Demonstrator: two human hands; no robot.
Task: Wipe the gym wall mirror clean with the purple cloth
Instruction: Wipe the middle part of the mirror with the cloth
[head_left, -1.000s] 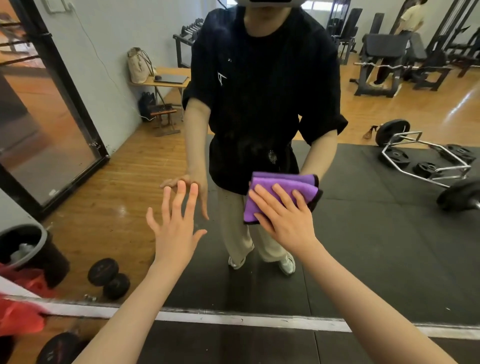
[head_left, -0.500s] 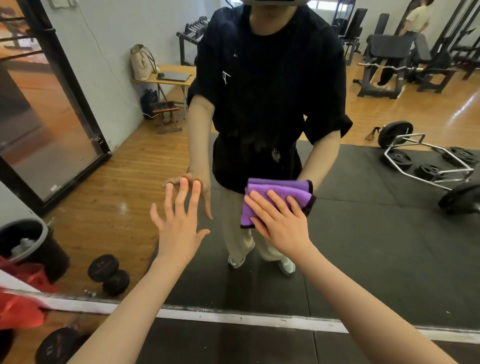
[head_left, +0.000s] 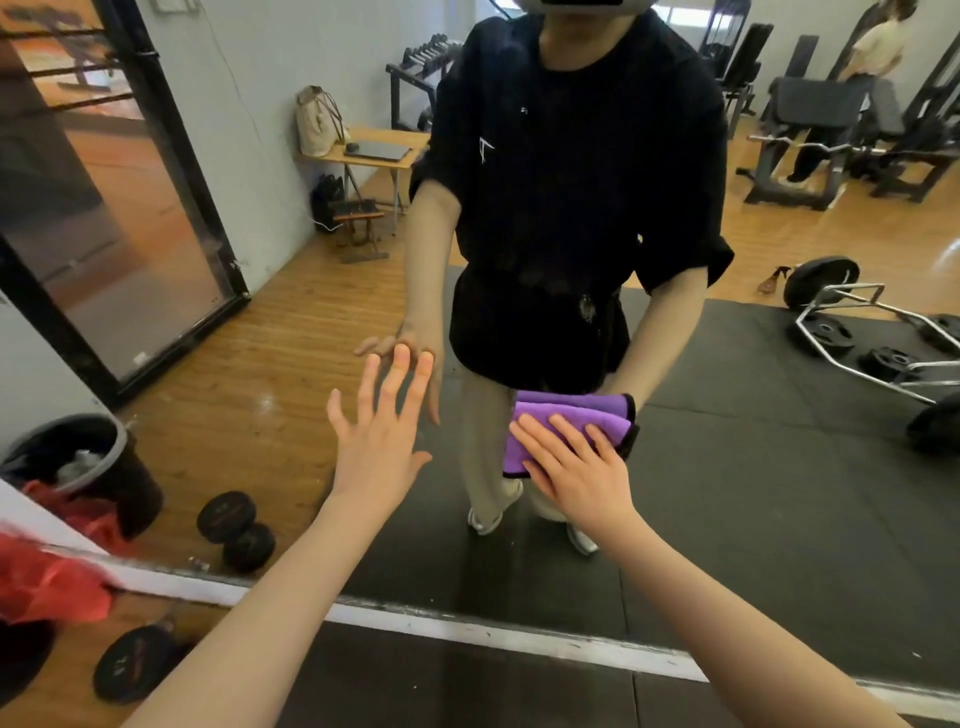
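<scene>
The wall mirror (head_left: 779, 467) fills your view. Your left hand (head_left: 376, 441) spreads flat on the glass; your right hand (head_left: 582, 462), fingers straight, presses the folded purple cloth (head_left: 566, 415) under its fingertips, lower than a second ago.

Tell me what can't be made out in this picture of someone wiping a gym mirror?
All in the head view:
- Purple cloth: its lower half is covered by the right hand.
- Left hand: seen from behind, so whether the palm touches the mirror is unclear.
- Smears on the glass: too faint to judge.
- Red bag: blurred, cut by the left edge.
</scene>
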